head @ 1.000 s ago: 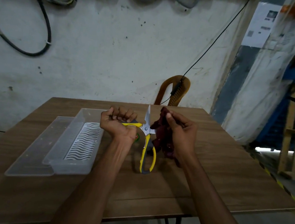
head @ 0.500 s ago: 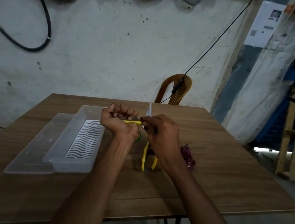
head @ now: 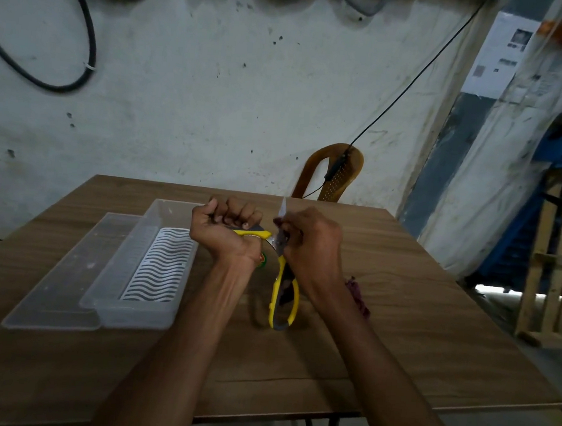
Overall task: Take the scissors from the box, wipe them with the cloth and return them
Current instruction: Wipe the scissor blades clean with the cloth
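Yellow-handled scissors [head: 278, 291] are spread wide over the middle of the wooden table [head: 414, 341]. My left hand [head: 225, 237] is fisted around one yellow handle. The other handle loop hangs down toward me. One blade points up, and my right hand [head: 310, 245] presses a dark maroon cloth [head: 358, 296] against it near the pivot. Most of the cloth is hidden under my right hand and wrist. The clear plastic box [head: 104, 299] lies left of my hands, with a white wavy insert on its floor.
The box's clear lid [head: 63, 273] lies flat against the box's left side. A brown plastic chair [head: 335, 173] stands behind the table's far edge, with a black cable hanging onto it. Wooden pallets and a blue tarp stand at the right.
My right hand has come left with the cloth and closed it over the upright blade by the pivot. The left hand and the scissors have stayed in place.
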